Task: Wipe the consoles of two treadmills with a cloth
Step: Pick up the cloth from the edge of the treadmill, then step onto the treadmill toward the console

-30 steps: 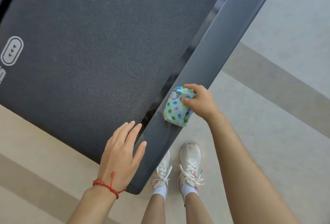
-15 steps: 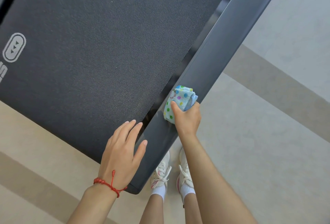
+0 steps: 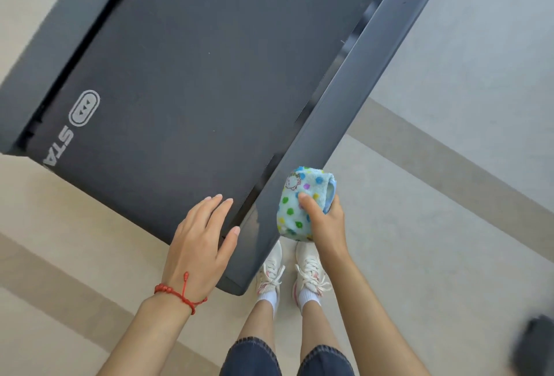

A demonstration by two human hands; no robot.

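Head view: one treadmill (image 3: 186,76), dark belt w/ a grey side rail (image 3: 344,124) along its right edge. One cloth (image 3: 299,211), pale blue w/ coloured dots, bunched on the rail's near end. Right hand (image 3: 325,223) grips it, thumb on top, fingers curled round. Left hand (image 3: 201,243) rests flat on the belt's rear corner, fingers straight, holding nothing; one red bracelet (image 3: 180,293) at the wrist. Two white shoes (image 3: 289,273) on the floor (image 3: 434,241).

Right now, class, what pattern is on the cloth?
Coloured polka dots on pale blue cloth, head view.
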